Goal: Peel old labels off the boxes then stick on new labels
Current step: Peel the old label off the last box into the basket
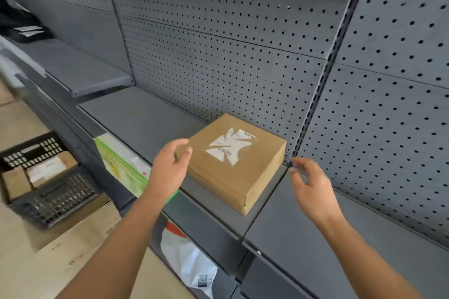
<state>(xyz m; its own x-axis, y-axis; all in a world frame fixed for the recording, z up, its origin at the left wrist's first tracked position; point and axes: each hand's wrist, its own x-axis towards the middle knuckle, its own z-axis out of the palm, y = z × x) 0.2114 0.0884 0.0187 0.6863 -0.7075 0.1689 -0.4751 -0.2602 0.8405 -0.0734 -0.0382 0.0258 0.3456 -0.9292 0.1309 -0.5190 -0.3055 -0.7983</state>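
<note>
A flat brown cardboard box [233,172] lies on a grey metal shelf [145,116], close to the pegboard back wall. On its top sits a torn white label [229,147] with barcode scraps, ragged at the edges. My left hand [170,165] is at the box's left corner, fingers loosely curved, thumb near the top edge; it holds nothing. My right hand [308,182] hovers to the right of the box, apart from it, fingers spread and relaxed.
A black plastic crate [56,199] with several labelled boxes stands on a carton on the floor at left. A green-and-white sheet [119,165] lies on the shelf's front edge. A white plastic bag [189,262] sits on the lower shelf. Dark items rest on the upper left shelf.
</note>
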